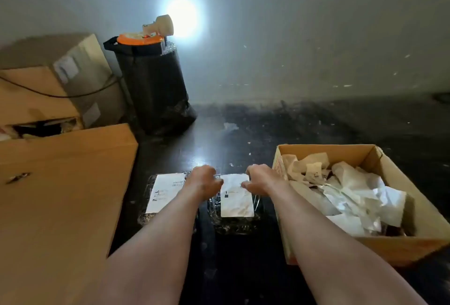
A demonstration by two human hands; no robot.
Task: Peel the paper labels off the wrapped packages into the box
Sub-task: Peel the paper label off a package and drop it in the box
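two white-labelled packages [236,207]

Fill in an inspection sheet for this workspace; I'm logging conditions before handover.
Surface: dark floor, speckled with pale bits.
Job's things: left package and right package, both wrapped, paper labels on top of both; open box at right holds crumpled paper.
Clutter: large cardboard box at left, stacked cartons behind it, black bag with an orange-topped item, paper scrap.
Hands: left hand and right hand at the right package's far end, fingers curled; grip unclear.
Cables: one dark cable across the stacked cartons.
Surroundings: grey wall, lit by a small lamp.
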